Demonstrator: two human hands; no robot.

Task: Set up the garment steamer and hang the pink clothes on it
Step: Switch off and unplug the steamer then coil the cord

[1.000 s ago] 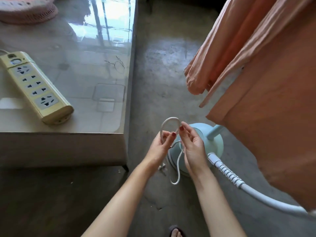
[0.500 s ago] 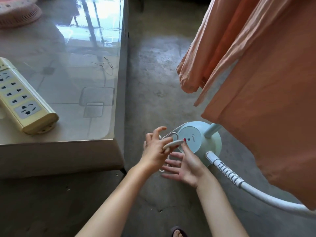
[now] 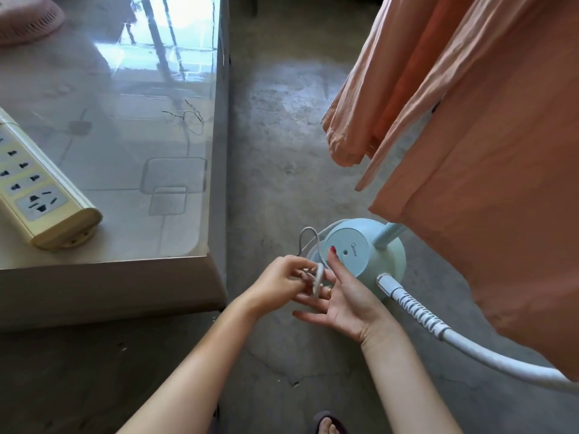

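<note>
Left hand (image 3: 279,277) pinches the cord (image 3: 308,242); right hand (image 3: 341,296) open, fingers spread beneath it. Risk: cord snags unwinding, tugging the steamer base (image 3: 376,255) at 1 o'clock.

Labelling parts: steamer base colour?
Pale mint-blue steamer base, clearest in the head view.

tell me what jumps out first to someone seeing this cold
The pink clothes fill the right side, hanging over the pale blue steamer base on the floor. At centre the left hand grips a white cord above the open right hand. A yellow power strip lies on the glossy table at left.
</note>
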